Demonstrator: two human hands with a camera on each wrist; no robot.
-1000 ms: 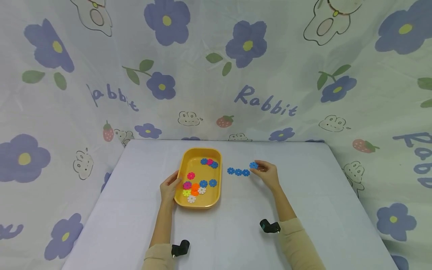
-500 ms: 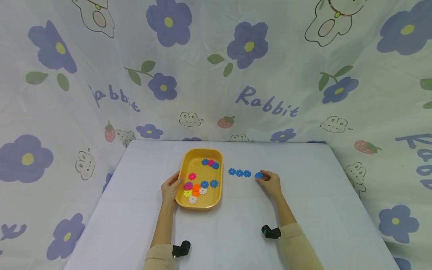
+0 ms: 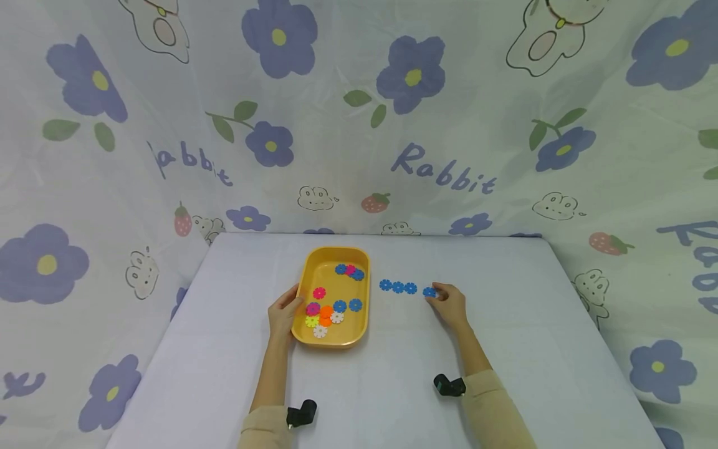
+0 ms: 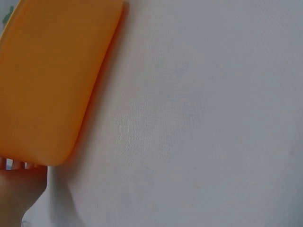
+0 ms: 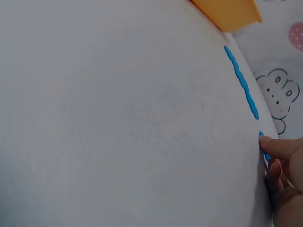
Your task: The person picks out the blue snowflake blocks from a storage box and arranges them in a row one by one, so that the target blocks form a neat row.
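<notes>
My left hand [image 3: 284, 313] grips the left rim of a yellow plastic tray [image 3: 331, 340], thumb over the edge. In the left wrist view its fingers are partly hidden behind the tray [image 4: 52, 85]. My right hand [image 3: 450, 305] pinches a blue snowflake disc [image 3: 429, 292] at its right side, low over the table. A row of three blue snowflake discs [image 3: 398, 287] lies just left of it, a small gap between. The right wrist view shows this row [image 5: 243, 84] nearly edge-on, with the thumb and a finger of the right hand [image 5: 286, 175] on the held disc.
Inside the tray lie pink [image 3: 319, 292], orange, yellow, white [image 3: 320, 332] and blue [image 3: 356, 305] discs, with a small overlapping group [image 3: 350, 270] near its far end. A white cloth [image 3: 392, 374] covers the table. Behind it hangs a patterned curtain [image 3: 336, 143].
My right hand has lowered the blue snowflake disc toward the table, slightly right of the row, and has hardly moved in the last half second. My left hand still grips the tray.
</notes>
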